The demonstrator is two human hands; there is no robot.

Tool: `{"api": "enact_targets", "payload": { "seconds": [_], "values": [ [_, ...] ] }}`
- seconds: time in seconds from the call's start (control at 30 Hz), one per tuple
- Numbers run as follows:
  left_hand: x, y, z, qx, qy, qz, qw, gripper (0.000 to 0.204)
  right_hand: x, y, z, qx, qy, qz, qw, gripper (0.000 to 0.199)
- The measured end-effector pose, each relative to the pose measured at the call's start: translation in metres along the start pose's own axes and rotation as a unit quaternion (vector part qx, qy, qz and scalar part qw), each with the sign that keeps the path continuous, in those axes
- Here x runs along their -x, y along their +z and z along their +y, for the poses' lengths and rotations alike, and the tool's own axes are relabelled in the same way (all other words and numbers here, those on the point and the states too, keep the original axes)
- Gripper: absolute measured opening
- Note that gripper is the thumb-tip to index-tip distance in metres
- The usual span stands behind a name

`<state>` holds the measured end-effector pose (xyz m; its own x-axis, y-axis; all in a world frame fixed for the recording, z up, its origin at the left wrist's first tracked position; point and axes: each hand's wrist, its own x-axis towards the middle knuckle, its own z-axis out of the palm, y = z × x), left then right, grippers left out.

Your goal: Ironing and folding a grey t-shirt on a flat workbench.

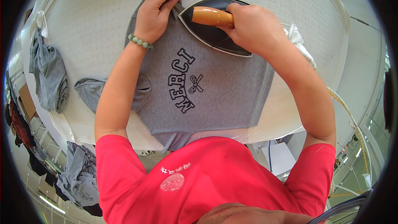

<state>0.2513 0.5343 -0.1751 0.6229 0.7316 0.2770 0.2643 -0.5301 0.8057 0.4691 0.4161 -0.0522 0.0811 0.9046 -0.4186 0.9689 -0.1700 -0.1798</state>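
Note:
A grey sweatshirt (224, 95) lies spread on the padded white ironing table, its chest marked with dark outlined lettering and a small bow. My right hand (257, 27) is wrapped round the orange-brown handle of a black iron (215, 37). The iron's soleplate rests on the upper part of the sweatshirt, its pointed tip toward my left hand. Close to that tip, my left hand (155, 14) pinches the sweatshirt's cloth near its edge, thumb and fingers together. A green bead bracelet circles the left wrist. One grey sleeve (93, 91) passes under my left forearm.
The ironing table (95, 29) has a rounded edge. A folded grey garment (49, 74) hangs over its left side, and more grey clothing (78, 174) lies lower left. White cloth (296, 37) sits by my right wrist. A yellowish hose (346, 105) runs down the right.

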Motion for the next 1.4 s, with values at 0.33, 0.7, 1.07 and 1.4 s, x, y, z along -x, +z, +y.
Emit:
{"api": "enact_targets", "payload": {
  "seconds": [0.33, 0.7, 1.07, 1.4],
  "values": [
    [0.013, 0.012, 0.018, -0.080, 0.067, 0.005, 0.995, 0.030, 0.064, -0.001, 0.097, -0.202, 0.338, 0.015, 0.919, 0.043],
    [0.083, 0.130, 0.132, -0.136, 0.157, -0.243, 0.947, 0.061, 0.244, 0.105, 0.093, -0.207, 0.333, 0.083, 0.916, 0.048],
    [0.055, 0.208, 0.163, -0.197, 0.229, -0.179, 0.936, 0.069, 0.370, 0.155, 0.072, -0.236, 0.310, 0.063, 0.919, 0.068],
    [0.091, 0.202, 0.164, -0.237, 0.150, -0.171, 0.945, 0.073, 0.386, 0.175, 0.063, -0.218, 0.327, 0.093, 0.915, 0.072]
  ]
}}
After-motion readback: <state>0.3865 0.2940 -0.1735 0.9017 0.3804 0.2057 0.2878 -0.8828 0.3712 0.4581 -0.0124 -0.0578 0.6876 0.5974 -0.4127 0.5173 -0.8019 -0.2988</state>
